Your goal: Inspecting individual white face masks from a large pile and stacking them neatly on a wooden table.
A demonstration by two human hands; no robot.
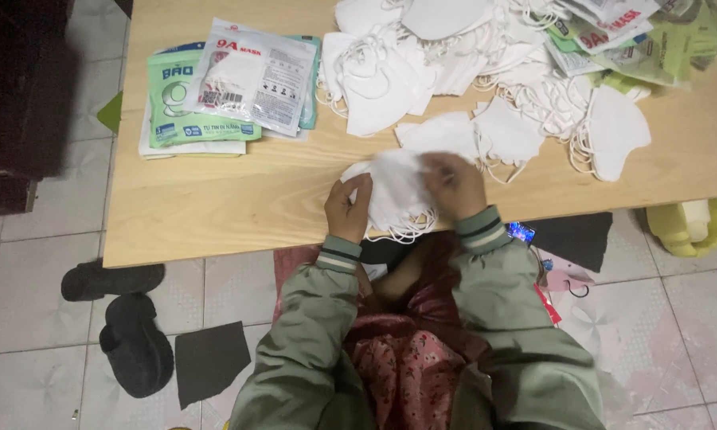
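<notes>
- The stack of white masks point(394, 195) is blurred with motion; how many lie in it is hard to tell, and its ear loops dangle past the worktop point(215, 207) edge.
- The heap of loose masks point(486, 72) at twelve o'clock is cut off by the frame's top.
- The stack's long axis runs from nine to three o'clock, near the worktop's front edge.
- The left hand point(349, 209) pinches its nine o'clock end; the right hand point(455, 187) grips the three o'clock end, fingers curled over it.
- Packaged masks point(231, 84) lie at ten o'clock.
</notes>
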